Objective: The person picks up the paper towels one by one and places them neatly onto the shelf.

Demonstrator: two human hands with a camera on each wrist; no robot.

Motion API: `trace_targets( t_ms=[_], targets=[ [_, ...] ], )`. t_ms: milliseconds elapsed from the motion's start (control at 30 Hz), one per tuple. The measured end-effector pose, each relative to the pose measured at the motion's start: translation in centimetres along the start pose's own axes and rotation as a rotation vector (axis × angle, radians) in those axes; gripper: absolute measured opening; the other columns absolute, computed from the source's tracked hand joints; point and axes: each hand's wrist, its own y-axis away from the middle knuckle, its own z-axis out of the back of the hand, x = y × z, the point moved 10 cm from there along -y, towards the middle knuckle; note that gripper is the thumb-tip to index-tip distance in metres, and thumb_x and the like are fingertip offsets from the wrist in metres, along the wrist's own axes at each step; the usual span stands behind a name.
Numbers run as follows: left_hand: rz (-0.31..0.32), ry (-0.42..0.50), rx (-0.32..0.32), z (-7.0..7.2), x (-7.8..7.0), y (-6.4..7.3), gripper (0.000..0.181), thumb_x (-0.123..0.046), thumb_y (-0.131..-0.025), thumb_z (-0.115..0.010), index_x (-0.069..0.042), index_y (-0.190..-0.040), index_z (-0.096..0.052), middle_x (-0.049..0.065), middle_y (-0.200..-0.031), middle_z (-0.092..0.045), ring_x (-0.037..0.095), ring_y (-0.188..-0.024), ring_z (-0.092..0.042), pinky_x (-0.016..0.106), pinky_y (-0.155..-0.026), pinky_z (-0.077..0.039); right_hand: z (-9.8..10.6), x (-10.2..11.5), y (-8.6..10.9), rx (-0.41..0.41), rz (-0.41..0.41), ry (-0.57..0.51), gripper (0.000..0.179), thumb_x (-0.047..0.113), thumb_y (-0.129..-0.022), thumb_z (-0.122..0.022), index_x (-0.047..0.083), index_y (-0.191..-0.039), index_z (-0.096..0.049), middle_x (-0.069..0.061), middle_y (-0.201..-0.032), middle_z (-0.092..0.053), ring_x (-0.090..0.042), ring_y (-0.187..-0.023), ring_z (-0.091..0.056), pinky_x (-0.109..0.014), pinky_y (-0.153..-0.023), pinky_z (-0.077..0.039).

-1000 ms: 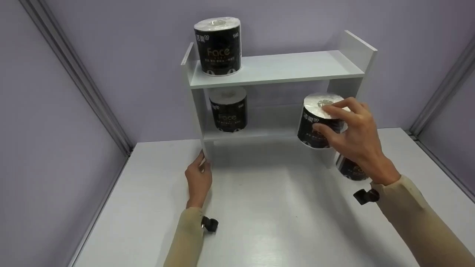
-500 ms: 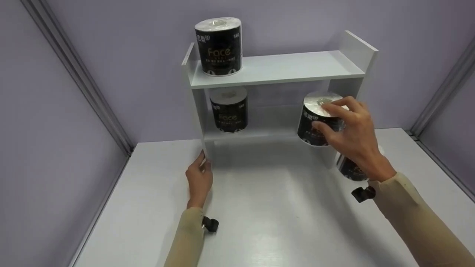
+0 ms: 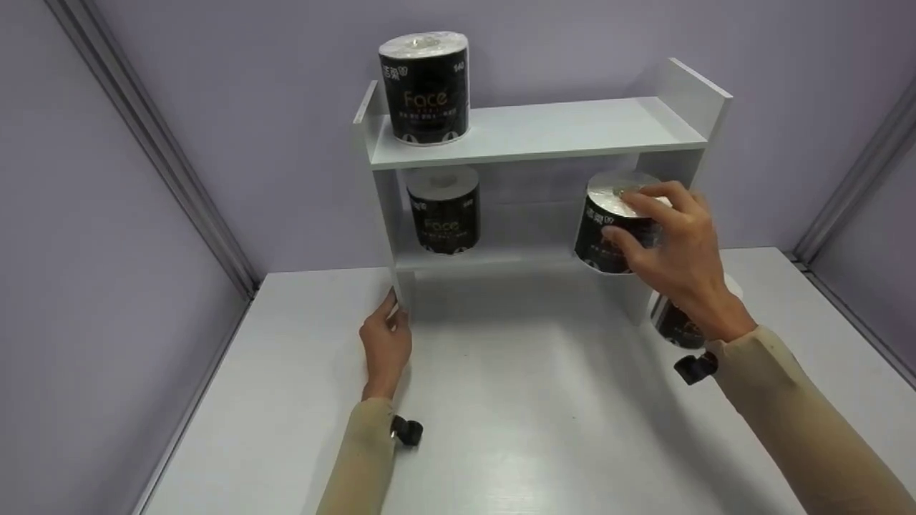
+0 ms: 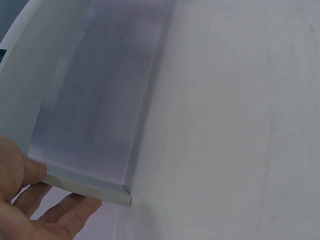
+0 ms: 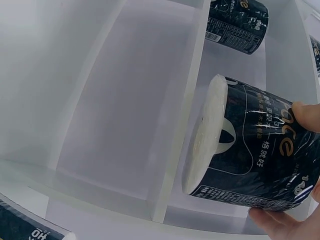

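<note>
My right hand (image 3: 676,250) grips a wrapped toilet paper roll (image 3: 605,247) with black "Face" packaging, thumb on its front and fingers over its top. This roll is at the right end of the middle shelf (image 5: 181,125), its lower end close to the shelf's front edge in the right wrist view. Down at the left, my left hand (image 3: 386,350) pinches the lower part of the white rack's side panel (image 4: 85,186), thumb on one face and fingers on the other. A second roll (image 3: 445,214) stands at the left of the middle shelf, a third (image 3: 426,93) on the top shelf's left.
Another roll (image 3: 676,325) stands on the white table (image 3: 501,415) outside the rack's right side, partly behind my right wrist. The top shelf (image 3: 572,129) has raised side panels at both ends. A lilac wall (image 3: 286,143) rises behind the rack.
My right hand has carried its roll slightly up and inward, toward the middle shelf. My left hand keeps its hold on the side panel.
</note>
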Motion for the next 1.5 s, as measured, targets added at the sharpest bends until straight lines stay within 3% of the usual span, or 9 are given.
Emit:
trace_targets(
  t_ms=[200, 467, 1033, 1500],
  targets=[
    [-0.009, -0.003, 0.003, -0.1, 0.0, -0.2, 0.047, 0.002, -0.107, -0.056, 0.007, -0.153, -0.050, 0.025, -0.156, -0.054, 0.045, -0.134, -0.062, 0.047, -0.108, -0.056, -0.3, -0.3, -0.2, 0.002, -0.012, -0.009, 0.040, 0.015, -0.084, -0.093, 0.009, -0.122, -0.081, -0.014, -0.122, -0.070, -0.041, -0.112, -0.058, -0.054, -0.094, -0.044],
    [0.012, -0.028, -0.002, -0.1, 0.3, -0.3, 0.047, 0.002, -0.106, -0.058, 0.005, -0.153, -0.051, 0.022, -0.157, -0.054, 0.040, -0.135, -0.063, 0.044, -0.108, -0.056, -0.9, -0.1, -0.3, 0.005, 0.031, -0.012, 0.041, 0.014, -0.086, -0.092, 0.010, -0.125, -0.080, -0.015, -0.123, -0.070, -0.041, -0.116, -0.059, -0.053, -0.097, -0.045],
    [-0.007, -0.029, -0.008, 0.0, 0.1, -0.1, 0.048, 0.003, -0.106, -0.058, 0.006, -0.153, -0.050, 0.022, -0.157, -0.054, 0.037, -0.136, -0.063, 0.045, -0.109, -0.056, -1.7, -1.2, -0.3, 0.043, -0.047, -0.019, 0.040, 0.014, -0.088, -0.089, 0.012, -0.127, -0.079, -0.013, -0.125, -0.068, -0.040, -0.120, -0.058, -0.055, -0.094, -0.046],
    [0.006, -0.022, -0.006, -0.1, 0.2, 0.0, 0.048, 0.002, -0.106, -0.060, 0.005, -0.153, -0.051, 0.022, -0.157, -0.054, 0.038, -0.135, -0.063, 0.043, -0.108, -0.056, -2.5, -1.9, -0.4, 0.080, -0.046, -0.021, 0.043, 0.014, -0.092, -0.087, 0.012, -0.133, -0.075, -0.015, -0.130, -0.065, -0.040, -0.122, -0.059, -0.054, -0.096, -0.046]
  ],
)
